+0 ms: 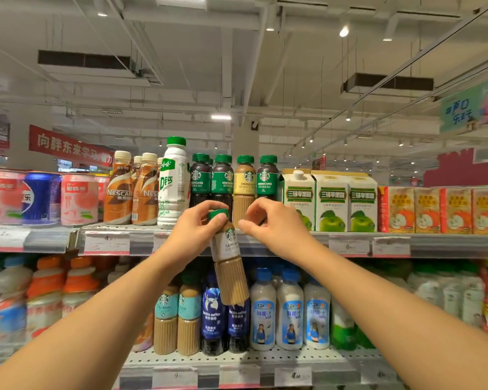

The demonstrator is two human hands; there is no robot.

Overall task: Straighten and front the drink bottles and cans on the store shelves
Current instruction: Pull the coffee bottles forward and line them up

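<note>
My left hand (193, 229) grips a Starbucks caffe latte bottle (228, 266) by its green cap and neck. The bottle hangs tilted in front of the top shelf's edge (350, 244). My right hand (273, 223) reaches onto the top shelf, thumb and curled fingers pinching the lower body of the cheese latte bottle (244, 181). Dark Americano bottles stand to that bottle's left (200, 178) and right (266, 178), labels facing out. A tall white green-capped bottle (174, 187) stands left of them.
On the top shelf, Nescafe bottles (119, 192) and cans (40, 198) stand at the left; apple drink cartons (333, 204) and orange cartons (428, 209) stand at the right. The lower shelf (265, 358) holds several coffee and coconut drink bottles below my arms.
</note>
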